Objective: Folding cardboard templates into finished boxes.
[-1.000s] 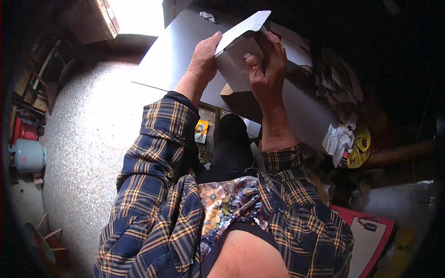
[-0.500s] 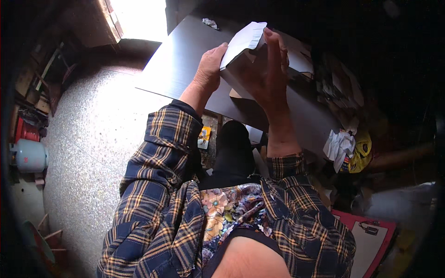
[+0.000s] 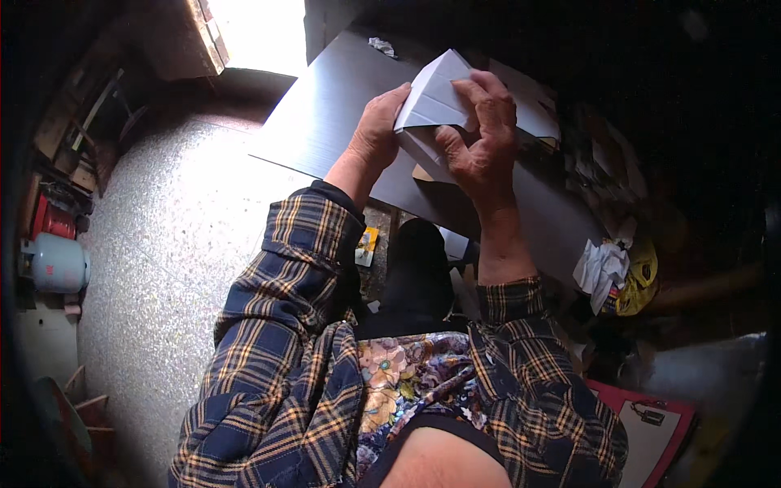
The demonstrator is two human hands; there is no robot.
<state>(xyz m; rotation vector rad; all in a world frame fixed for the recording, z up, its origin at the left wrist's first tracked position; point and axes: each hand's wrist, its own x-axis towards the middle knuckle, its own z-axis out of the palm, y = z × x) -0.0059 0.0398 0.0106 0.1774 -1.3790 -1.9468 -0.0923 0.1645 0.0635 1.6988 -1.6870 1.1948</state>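
Note:
A white cardboard box (image 3: 439, 88) is held up over the near part of the table, its panels creased and one flap bent over the opening. My left hand (image 3: 381, 124) is closed round its left side, thumb along the edge. On the right, my right hand (image 3: 486, 138) has its bent fingers on top of the folded flap and its thumb at the flap's lower edge. Part of the box's right side is hidden behind that hand. Under the box, a brown cardboard edge (image 3: 421, 173) shows on the table.
The grey table (image 3: 313, 114) carries a crumpled paper scrap (image 3: 382, 47) and white card pieces (image 3: 525, 110). At right are crumpled white paper (image 3: 602, 267) and a yellow bag (image 3: 639, 285). A yellow packet (image 3: 366, 246) lies below the table edge. A gas cylinder (image 3: 57, 264) stands far left.
The box has tipped, so its creased panel now faces up and the flap lies folded over the opening. My right fingers have curled from upright down onto the flap.

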